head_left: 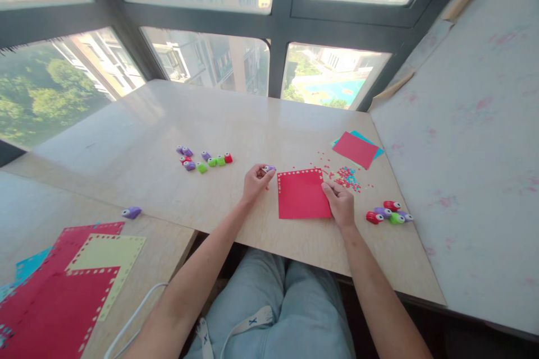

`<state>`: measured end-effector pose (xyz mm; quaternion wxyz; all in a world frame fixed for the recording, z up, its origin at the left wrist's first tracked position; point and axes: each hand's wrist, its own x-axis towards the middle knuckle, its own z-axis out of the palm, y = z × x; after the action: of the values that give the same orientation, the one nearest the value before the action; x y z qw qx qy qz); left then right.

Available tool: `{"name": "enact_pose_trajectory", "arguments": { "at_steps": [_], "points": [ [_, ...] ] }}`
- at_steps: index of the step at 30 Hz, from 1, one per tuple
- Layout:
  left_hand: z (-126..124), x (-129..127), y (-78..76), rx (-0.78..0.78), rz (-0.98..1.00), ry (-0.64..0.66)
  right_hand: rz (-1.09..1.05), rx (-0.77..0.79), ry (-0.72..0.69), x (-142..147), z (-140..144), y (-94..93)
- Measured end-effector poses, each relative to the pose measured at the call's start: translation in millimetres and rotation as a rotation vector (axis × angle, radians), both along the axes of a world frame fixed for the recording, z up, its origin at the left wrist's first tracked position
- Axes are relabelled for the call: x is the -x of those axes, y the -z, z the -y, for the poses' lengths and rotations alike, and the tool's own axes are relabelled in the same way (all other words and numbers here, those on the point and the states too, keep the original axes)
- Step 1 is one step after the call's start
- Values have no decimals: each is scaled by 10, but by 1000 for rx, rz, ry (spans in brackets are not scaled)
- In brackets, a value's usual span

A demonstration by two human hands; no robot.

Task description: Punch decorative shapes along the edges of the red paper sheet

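My left hand [255, 182] is closed on a small purple craft punch [269, 169], just off the upper left corner of a red paper sheet [301, 197]. Small punched holes run along the sheet's top edge and a short way down its left edge. With thumb and fingers, my right hand [340, 202] pinches the right side of this sheet. Beyond that hand lies a scattered pile of tiny red, blue and pale paper cutouts [347, 178].
Several purple, green and red punches [201, 168] stand left of centre; more punches [396, 217] sit at right. Red and blue paper [356, 149] lies at the back right. Punched sheets [59, 297] and a purple punch [132, 212] are at left, near a white cable [141, 309].
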<state>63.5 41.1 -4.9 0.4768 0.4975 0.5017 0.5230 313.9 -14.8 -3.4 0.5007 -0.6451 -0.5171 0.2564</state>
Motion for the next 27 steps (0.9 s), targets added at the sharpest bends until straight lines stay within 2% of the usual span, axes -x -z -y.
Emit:
{"name": "enact_pose_trajectory", "arguments": {
  "at_steps": [3, 10, 17, 20, 23, 25, 27],
  "points": [
    [7, -5, -7, -1, -8, -6, 20, 5, 8, 12, -7, 13],
    [-1, -23, 14, -11, -50, -18, 115, -16, 162, 32, 16, 0],
    [16, -41, -20, -18, -112, -41, 48, -35, 306, -163, 51, -9],
    [21, -48, -38, -14, -125, -50, -73, -50, 389, -220, 39, -17],
    [24, -62, -48, -16, -133, -52, -337, -44, 423, -191, 29, -36],
    [23, -72, -50, -22, -134, -51, -556, 26, 346, -128, 42, -64],
    [16, -77, -42, -19, -117, -65, -743, 157, 152, -49, 72, -107]
  ]
}}
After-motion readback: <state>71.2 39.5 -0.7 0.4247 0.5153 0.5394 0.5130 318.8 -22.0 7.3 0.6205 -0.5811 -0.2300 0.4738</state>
